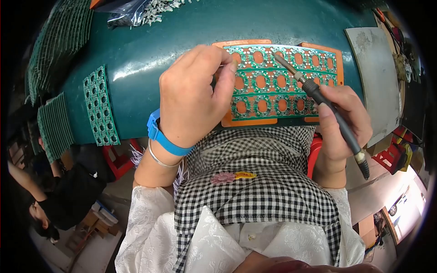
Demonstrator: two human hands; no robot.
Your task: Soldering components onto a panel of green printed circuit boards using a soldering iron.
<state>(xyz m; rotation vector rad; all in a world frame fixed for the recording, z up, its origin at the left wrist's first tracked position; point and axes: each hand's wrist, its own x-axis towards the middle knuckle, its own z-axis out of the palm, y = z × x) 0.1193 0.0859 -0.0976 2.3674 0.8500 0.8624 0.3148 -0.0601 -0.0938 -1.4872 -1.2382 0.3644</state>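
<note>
My left hand is over the upper left corner of a green circuit board panel. Its thumb and forefinger are pinched together, and whatever lies between them is hidden. The panel, with rows of oval cutouts, rests on an orange backing plate. A black-handled soldering iron is gripped like a pen in my right hand. The iron slants up and left, its tip over the panel's top row, right of my left fingers. Whether the tip touches the board I cannot tell.
Another green panel lies left on the dark green table, beside stacked boards. A plastic bag and loose small parts are at the far edge. A grey sheet stands right. Another person is at lower left.
</note>
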